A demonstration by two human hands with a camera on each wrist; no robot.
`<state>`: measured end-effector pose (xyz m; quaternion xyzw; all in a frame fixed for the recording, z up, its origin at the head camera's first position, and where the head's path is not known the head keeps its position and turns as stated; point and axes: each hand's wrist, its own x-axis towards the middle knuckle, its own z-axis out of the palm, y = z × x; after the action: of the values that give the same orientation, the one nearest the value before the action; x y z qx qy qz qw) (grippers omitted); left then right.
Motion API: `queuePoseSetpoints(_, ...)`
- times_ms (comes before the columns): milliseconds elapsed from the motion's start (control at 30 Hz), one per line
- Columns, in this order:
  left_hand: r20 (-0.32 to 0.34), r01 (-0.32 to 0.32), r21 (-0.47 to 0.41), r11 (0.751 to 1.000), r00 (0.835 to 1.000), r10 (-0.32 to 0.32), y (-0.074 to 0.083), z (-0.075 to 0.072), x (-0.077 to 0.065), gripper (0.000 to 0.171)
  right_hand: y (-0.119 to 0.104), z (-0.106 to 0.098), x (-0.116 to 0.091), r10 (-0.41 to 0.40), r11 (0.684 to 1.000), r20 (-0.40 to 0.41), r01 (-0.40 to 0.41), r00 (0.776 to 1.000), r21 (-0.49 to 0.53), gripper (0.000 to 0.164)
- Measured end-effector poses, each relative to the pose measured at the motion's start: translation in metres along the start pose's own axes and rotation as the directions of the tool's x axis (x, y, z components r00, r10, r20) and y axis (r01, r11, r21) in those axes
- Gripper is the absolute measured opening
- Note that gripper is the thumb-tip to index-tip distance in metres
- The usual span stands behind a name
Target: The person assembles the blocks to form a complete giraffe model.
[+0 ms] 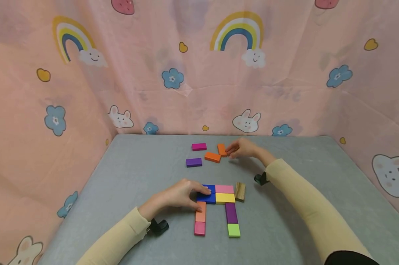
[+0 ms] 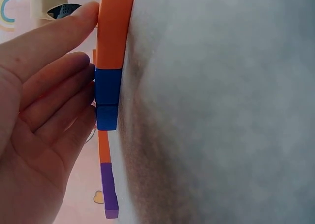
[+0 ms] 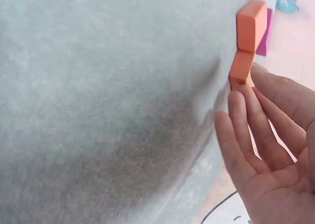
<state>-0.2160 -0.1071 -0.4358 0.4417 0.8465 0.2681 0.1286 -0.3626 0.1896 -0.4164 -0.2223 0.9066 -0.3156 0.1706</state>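
My left hand (image 1: pixel 179 194) lies over the left side of a flat figure of coloured blocks. Its fingers touch two blue blocks (image 1: pixel 206 199), and the thumb rests on a light orange block (image 1: pixel 200 212). To the right of the blue pair lie a pink block (image 1: pixel 224 188) and a yellow block (image 1: pixel 225 198). At the back of the table, my right hand (image 1: pixel 245 148) has its nearly straight fingertips at the edge of an orange block (image 1: pixel 221 149). In the right wrist view, that block (image 3: pixel 241 68) meets a second orange block (image 3: pixel 252 24).
A pink-red block (image 1: pixel 200 229) ends the left leg; purple (image 1: pixel 231 213) and green blocks (image 1: pixel 234 230) form the right one. A wooden block (image 1: pixel 240 192) lies beside the figure. Magenta (image 1: pixel 199 147) and violet blocks (image 1: pixel 194 162) lie farther back. A patterned curtain (image 1: pixel 199 99) rises behind.
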Motion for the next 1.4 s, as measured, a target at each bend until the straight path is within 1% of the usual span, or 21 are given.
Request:
queuePoseSetpoints(67, -0.004, -0.001, 0.002, 1.0, 1.0, 0.001, -0.001, 0.0, 0.0, 0.052, -0.001, 0.001, 0.001, -0.019, 1.0, -0.03, 0.019, 0.999, -0.001, 0.042)
queuePoseSetpoints(133, -0.006, 0.001, 0.001, 1.0, 1.0, -0.001, -0.001, 0.0, 0.0, 0.052, -0.001, 0.002, 0.003, -0.02, 1.0, -0.072, 0.02, 0.997, -0.001, 0.047)
queuePoseSetpoints(200, -0.005, 0.003, 0.003, 1.0, 1.0, -0.003, -0.001, 0.0, -0.001, 0.052, -0.001, 0.002, 0.005, -0.002, 1.0, -0.105, 0.003, 0.994, 0.007, 0.052)
queuePoseSetpoints(267, -0.002, 0.007, 0.002, 1.0, 1.0, -0.007, -0.001, 0.0, -0.001, 0.052, -0.001, 0.003, 0.008, 0.018, 1.0, -0.117, -0.017, 0.993, 0.007, 0.057)
queuePoseSetpoints(333, 0.001, 0.01, 0.0, 1.0, 1.0, -0.01, -0.001, 0.0, -0.001, 0.052, -0.001, 0.004, 0.01, 0.039, 0.999, -0.103, -0.038, 0.994, 0.015, 0.059)
queuePoseSetpoints(467, 0.001, 0.006, 0.002, 1.0, 1.0, -0.006, -0.001, 0.001, -0.001, 0.052, -0.003, 0.006, 0.014, 0.05, 0.998, -0.058, -0.048, 0.997, 0.042, 0.061)
queuePoseSetpoints(633, -0.008, 0.004, 0.001, 1.0, 1.0, -0.004, -0.001, 0.002, 0.0, 0.052, -0.004, 0.008, 0.019, 0.052, 0.997, -0.061, -0.048, 0.997, 0.055, 0.059)
queuePoseSetpoints(767, -0.007, 0.007, -0.002, 1.0, 1.0, -0.007, -0.001, 0.001, 0.0, 0.052, -0.003, 0.008, 0.022, 0.049, 0.998, -0.06, -0.047, 0.997, 0.032, 0.06)
queuePoseSetpoints(900, -0.001, 0.009, -0.001, 1.0, 1.0, -0.009, -0.001, 0.001, 0.0, 0.051, -0.002, 0.009, 0.023, 0.077, 0.997, -0.048, -0.075, 0.996, 0.036, 0.06)
queuePoseSetpoints(967, 0.002, 0.007, -0.002, 1.0, 1.0, -0.007, 0.0, 0.002, 0.001, 0.052, -0.001, 0.008, 0.021, 0.092, 0.995, -0.049, -0.09, 0.995, 0.041, 0.06)
queuePoseSetpoints(1067, 0.004, 0.002, -0.007, 1.0, 1.0, -0.002, 0.001, 0.003, 0.002, 0.052, 0.0, 0.007, 0.018, 0.099, 0.995, -0.056, -0.098, 0.994, 0.021, 0.061)
queuePoseSetpoints(1233, -0.002, -0.004, -0.011, 1.0, 1.0, 0.004, 0.002, 0.002, 0.003, 0.052, -0.001, 0.003, 0.011, 0.092, 0.996, -0.108, -0.093, 0.99, -0.003, 0.063)
queuePoseSetpoints(1400, -0.007, -0.001, -0.016, 1.0, 1.0, 0.001, 0.002, 0.002, 0.001, 0.052, -0.001, -0.001, -0.004, 0.09, 0.996, -0.173, -0.093, 0.981, -0.009, 0.067)
